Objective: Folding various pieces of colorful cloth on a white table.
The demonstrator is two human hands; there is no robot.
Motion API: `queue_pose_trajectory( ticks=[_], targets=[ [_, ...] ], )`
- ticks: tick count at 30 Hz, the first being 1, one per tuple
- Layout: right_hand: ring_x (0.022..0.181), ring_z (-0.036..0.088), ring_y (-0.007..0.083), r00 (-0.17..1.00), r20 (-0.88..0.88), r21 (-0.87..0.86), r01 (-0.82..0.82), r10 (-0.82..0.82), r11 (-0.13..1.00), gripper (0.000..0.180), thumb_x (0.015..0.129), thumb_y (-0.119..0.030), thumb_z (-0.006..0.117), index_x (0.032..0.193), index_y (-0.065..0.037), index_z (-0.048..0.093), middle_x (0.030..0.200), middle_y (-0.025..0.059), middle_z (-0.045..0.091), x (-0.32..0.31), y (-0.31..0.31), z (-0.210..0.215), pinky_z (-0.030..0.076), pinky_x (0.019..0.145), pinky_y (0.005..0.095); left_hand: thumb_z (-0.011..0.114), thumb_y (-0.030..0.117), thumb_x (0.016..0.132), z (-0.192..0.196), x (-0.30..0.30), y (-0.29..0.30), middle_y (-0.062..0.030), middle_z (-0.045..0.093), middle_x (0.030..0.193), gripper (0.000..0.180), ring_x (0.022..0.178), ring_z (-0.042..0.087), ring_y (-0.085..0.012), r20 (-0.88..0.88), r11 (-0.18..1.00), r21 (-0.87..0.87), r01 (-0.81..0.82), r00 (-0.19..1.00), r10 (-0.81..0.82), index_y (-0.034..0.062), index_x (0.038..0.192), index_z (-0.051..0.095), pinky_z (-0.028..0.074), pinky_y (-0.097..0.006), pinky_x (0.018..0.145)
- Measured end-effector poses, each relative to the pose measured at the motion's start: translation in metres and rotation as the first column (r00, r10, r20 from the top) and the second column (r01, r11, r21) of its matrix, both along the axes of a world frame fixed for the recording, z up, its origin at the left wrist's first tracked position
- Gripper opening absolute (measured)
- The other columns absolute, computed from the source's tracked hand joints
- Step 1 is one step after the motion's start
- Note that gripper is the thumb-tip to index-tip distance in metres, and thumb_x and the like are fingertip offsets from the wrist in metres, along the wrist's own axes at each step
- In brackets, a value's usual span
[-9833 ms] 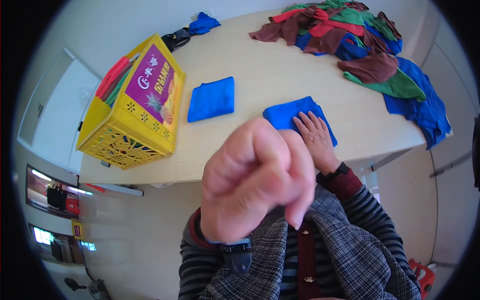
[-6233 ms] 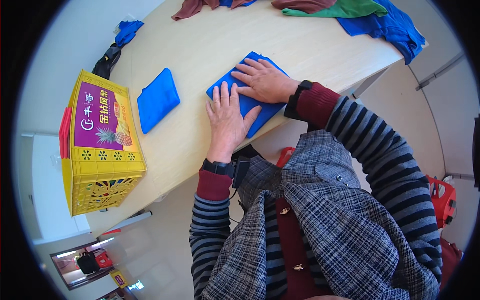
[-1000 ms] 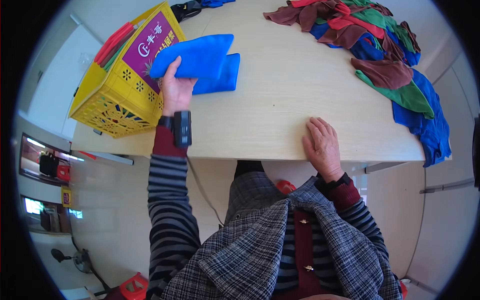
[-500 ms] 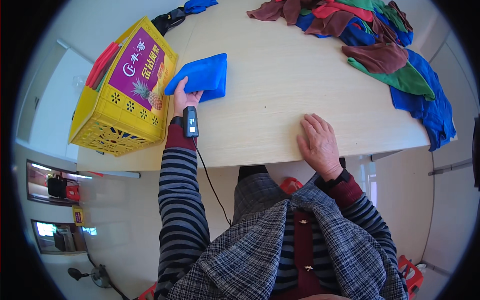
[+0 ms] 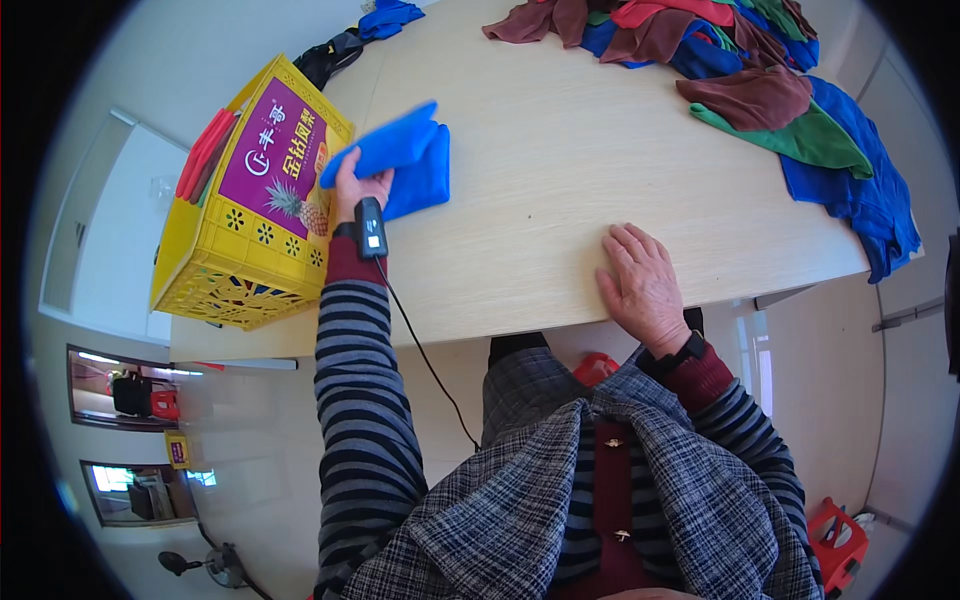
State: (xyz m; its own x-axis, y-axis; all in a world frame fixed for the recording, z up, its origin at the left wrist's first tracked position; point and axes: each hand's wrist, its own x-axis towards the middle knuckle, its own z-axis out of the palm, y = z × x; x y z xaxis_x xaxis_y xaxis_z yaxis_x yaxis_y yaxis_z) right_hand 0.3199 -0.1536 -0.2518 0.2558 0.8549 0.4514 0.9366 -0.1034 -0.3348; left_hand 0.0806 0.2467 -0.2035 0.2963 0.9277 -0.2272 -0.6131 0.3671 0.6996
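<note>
**A:** What is the left hand (image 5: 360, 188) doing?

**B:** It is holding a folded blue cloth (image 5: 385, 150). The fingers are closing around 1 end of it, near the left edge of the desk (image 5: 540, 200). The cloth is lifting up a little and looks blurry.

**A:** Is anything under it?

**B:** Yes. Another folded blue cloth (image 5: 425, 185) is lying flat on the desk, just under and beside the first 1. I cannot tell if the 2 are touching.

**A:** What is sitting next to that hand?

**B:** A yellow basket (image 5: 240, 210) with holes in its sides. It is sitting at the left edge of the desk, just beside the hand. It has a purple panel with a picture of a pineapple on it. Something red (image 5: 203, 152) is poking up along its far side.

**A:** And the right hand (image 5: 640, 285)?

**B:** It is lying flat on the desk, palm down, close to the near edge. The fingers are spreading a little. It is holding nothing.

**A:** Are the 2 hands close?

**B:** No, they are well apart.

**A:** What else is on the desk?

**B:** A big pile of cloths (image 5: 740, 70) is lying at the far right corner. They are red, brown, green and blue. Some blue ones are hanging over the right edge.

**A:** Anything on the wrist?

**B:** A small black device (image 5: 370, 230) is strapped to the left wrist, with a thin black cord (image 5: 425, 360) hanging down from it.
</note>
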Motion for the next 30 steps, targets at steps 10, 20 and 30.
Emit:
queue_pose_trajectory(
  ticks=[10,20,30],
  targets=[
    [0.133,0.049,0.0350,1.000,-0.003,0.007,0.003,-0.003,1.000,0.042,0.089,-0.020,0.065,0.125,0.002,0.061,0.136,0.0181,0.058,0.000,0.000,0.000,0.037,0.113,0.0465,0.074,0.018,0.090,-0.018,-0.020,0.000,-0.0109,0.066,0.123,0.039,0.114,0.064,-0.0285,0.017,0.994,-0.068,0.082,0.997,-0.081,0.0082,0.124,0.058,0.057,-0.042,0.094],
    [0.134,0.048,0.0358,1.000,-0.012,0.014,0.004,-0.004,1.000,0.043,0.089,-0.020,0.065,0.126,0.003,0.060,0.136,0.0191,0.058,-0.001,-0.003,-0.001,0.037,0.114,0.0465,0.072,0.024,0.091,-0.031,-0.009,-0.008,-0.0107,0.062,0.134,0.046,0.122,0.059,-0.0286,-0.046,0.999,-0.042,0.022,0.999,-0.024,0.0095,0.132,0.057,0.050,-0.047,0.103],
    [0.130,0.050,0.0368,0.999,-0.019,0.097,-0.025,0.027,0.995,0.041,0.090,-0.025,0.064,0.121,0.002,0.062,0.131,0.0206,0.059,0.009,-0.005,-0.008,0.039,0.111,0.0455,0.074,0.023,0.092,-0.026,-0.047,-0.009,-0.0183,0.053,0.142,0.061,0.133,0.050,-0.0356,-0.084,0.966,-0.184,0.181,0.976,-0.199,-0.0005,0.140,0.046,0.044,-0.052,0.112]
  ],
)
